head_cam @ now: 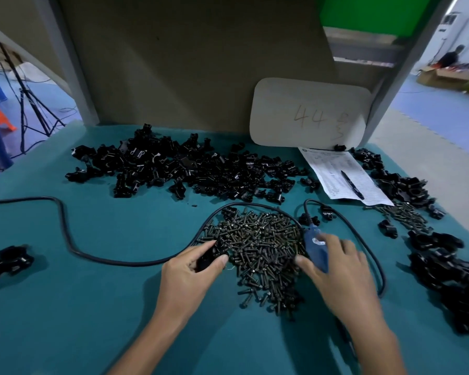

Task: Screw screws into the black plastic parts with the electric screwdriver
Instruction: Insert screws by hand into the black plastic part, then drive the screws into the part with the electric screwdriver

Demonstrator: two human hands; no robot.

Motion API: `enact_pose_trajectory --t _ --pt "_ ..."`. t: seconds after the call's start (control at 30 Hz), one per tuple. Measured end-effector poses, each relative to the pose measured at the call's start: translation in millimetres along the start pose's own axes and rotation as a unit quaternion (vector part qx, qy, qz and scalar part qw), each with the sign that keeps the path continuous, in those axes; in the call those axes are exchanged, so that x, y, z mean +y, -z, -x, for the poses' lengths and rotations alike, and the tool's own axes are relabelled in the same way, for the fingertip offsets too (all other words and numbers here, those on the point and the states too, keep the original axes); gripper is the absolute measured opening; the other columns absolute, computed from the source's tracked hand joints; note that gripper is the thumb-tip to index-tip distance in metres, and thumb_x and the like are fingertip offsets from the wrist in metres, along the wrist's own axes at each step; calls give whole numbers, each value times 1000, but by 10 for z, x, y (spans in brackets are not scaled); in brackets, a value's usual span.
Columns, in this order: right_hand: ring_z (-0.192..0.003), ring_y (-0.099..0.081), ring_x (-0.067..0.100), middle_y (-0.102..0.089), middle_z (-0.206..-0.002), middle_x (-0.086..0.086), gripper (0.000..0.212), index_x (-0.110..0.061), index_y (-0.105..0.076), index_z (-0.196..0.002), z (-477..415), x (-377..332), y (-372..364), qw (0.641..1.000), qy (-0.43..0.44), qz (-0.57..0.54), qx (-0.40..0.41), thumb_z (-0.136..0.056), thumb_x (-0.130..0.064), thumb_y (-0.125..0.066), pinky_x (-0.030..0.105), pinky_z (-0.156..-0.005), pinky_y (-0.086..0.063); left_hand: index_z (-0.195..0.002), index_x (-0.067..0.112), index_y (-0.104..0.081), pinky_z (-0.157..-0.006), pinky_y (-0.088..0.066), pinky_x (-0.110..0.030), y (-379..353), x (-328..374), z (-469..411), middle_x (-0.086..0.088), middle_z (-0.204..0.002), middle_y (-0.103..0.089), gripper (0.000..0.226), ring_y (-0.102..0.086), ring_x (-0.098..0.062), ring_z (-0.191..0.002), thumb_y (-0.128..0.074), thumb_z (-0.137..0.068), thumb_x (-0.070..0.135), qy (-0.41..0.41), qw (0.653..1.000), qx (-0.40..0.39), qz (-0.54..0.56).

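The left forearm (138, 342) and right forearm (374, 339) reached in from the near edge of the surface (92, 307), both bare. The left grip (191, 270) lay palm down, thumb and forefinger curled round a black plastic part (207, 259). The right grip (339, 269) lay palm down, apart from the left, thumb extended leftward and fingers wrapped over the blue electric screwdriver (316, 250). The right fingers appeared slightly blurred.

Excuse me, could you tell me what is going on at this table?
A person is assembling parts at the teal table. Their left hand grips a black plastic part beside the screw pile, while the right hand holds the blue electric screwdriver at its right edge. More black parts lie heaped behind.
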State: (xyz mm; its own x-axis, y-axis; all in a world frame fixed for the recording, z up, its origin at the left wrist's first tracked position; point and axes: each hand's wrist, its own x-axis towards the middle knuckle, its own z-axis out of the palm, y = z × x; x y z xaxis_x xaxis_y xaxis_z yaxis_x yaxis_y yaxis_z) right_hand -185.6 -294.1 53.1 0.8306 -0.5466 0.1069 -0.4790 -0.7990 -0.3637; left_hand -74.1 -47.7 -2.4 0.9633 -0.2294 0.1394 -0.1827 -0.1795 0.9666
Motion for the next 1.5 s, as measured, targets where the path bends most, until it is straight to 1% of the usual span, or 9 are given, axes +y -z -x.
enact_pose_trajectory --t 0.13,0.2,0.27,0.4,0.53,0.6,0.97,1.17,1.5 --pt "-112 -61 27 -63 -125 -1 82 -27 -28 -154 77 308 95 989 -94 36 -108 -90 -69 -58 39 -82 -45 -105 62 -67 -100 -46 -18 -11 -2 1 25 -120 -67 39 -58 11 -115 -78 -68 61 -1 1000 -7 4" --pt "-120 -61 26 -63 -132 -1 85 -23 -29 -158 55 366 113 991 -92 3 -98 -92 -66 -60 38 -87 -43 -104 63 -66 -95 -42 -8 -15 8 8 30 -118 -65 38 -55 17 -115 -77 -68 63 -6 1000 -11 -6" --pt "-116 -65 21 -68 -128 -5 80 -18 -42 -153 62 395 194 979 -99 -161 -78 -89 -60 -66 39 -92 -50 -102 67 -64 -87 -38 2 -12 30 22 44 -110 -60 36 -51 24 -112 -76 -68 62 -7 1000 -20 -12" --pt "-85 -74 10 -77 -95 -3 50 -13 -66 -118 -8 294 295 795 -140 -590 -31 -83 -49 -65 34 -87 -52 -111 53 -68 -81 -38 4 -42 31 41 55 -103 -55 38 -53 25 -105 -82 -76 46 -23 999 -28 -33" --pt "-104 -75 28 -72 -115 18 50 -8 -56 -124 -213 80 133 598 -181 -781 -2 -87 -41 -61 49 -95 -57 -111 48 -72 -91 -51 -15 -50 28 34 34 -111 -67 37 -62 10 -107 -84 -77 41 -24 998 -40 -39" --pt "-114 -70 35 -69 -124 25 54 -11 -52 -131 -298 -9 10 536 -199 -821 1 -90 -44 -60 50 -101 -54 -113 44 -73 -96 -54 -26 -41 22 32 30 -114 -68 37 -63 7 -108 -84 -77 42 -16 998 -46 -43" --pt "-108 -73 31 -61 -121 17 56 -13 -47 -131 -404 -12 -289 507 -238 -828 -13 -91 -48 -61 40 -74 -63 -110 53 -71 -97 -54 -27 -31 5 14 21 -120 -69 37 -62 5 -112 -83 -76 46 -17 998 -50 -46" --pt "-103 -74 32 -60 -124 17 51 -13 -45 -136 -418 -8 -368 502 -241 -830 -31 -100 -47 -56 42 -73 -63 -110 51 -71 -88 -45 -4 -17 11 9 30 -119 -63 37 -56 15 -113 -83 -75 48 -16 997 -51 -60" --pt "-103 -74 35 -57 -117 16 38 -15 -43 -130 -435 -24 -388 499 -214 -839 -39 -103 -41 -49 42 -74 -64 -115 45 -71 -83 -41 2 3 2 -6 36 -114 -61 42 -50 20 -116 -82 -75 49 -22 992 -102 -73"
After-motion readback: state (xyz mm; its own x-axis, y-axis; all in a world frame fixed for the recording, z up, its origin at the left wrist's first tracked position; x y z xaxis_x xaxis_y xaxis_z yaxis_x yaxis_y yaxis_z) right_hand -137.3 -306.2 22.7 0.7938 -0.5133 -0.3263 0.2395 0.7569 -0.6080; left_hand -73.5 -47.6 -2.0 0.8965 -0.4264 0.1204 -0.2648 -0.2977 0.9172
